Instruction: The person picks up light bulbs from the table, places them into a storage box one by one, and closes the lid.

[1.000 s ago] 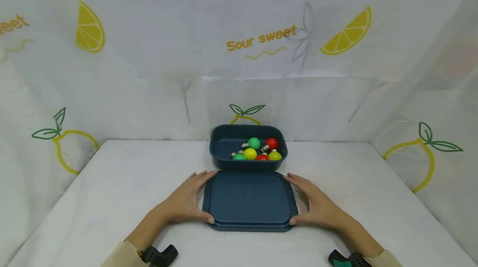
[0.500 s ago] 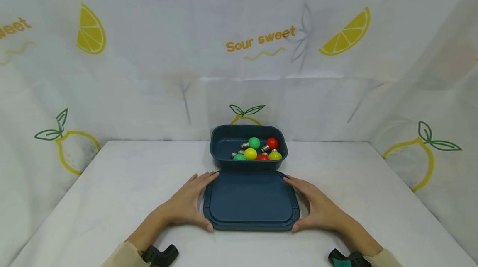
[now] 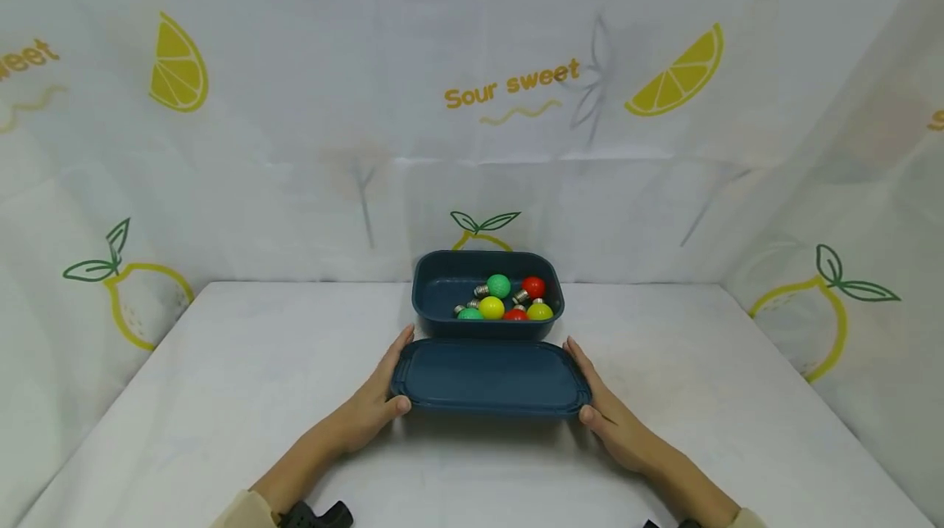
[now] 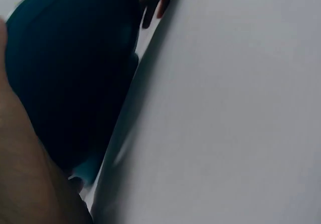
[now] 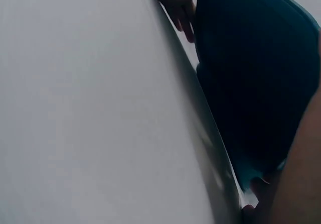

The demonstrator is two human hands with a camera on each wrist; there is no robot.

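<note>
Both hands grip a dark blue rectangular lid (image 3: 494, 376) by its short ends, the left hand (image 3: 372, 405) at one end and the right hand (image 3: 615, 421) at the other. Each thumb lies at the near corner, with the fingers along the side. The lid's near edge is raised off the table and casts a shadow under it. In the left wrist view the dark underside of the lid (image 4: 75, 73) shows beside the palm; the right wrist view shows the lid (image 5: 256, 78) likewise. Just beyond it stands an open blue box (image 3: 446, 286).
Inside the box lie several small bulbs with metal screw bases, among them a green bulb (image 3: 498, 286), a yellow bulb (image 3: 492, 308) and a red bulb (image 3: 533, 287). A white cloth covers the table (image 3: 258, 364), and a lemon-print curtain (image 3: 295, 102) hangs behind.
The lid lay flat between the hands; now its near edge has come up and it tilts away from the table. Both hands have closed in on its ends and risen with it.
</note>
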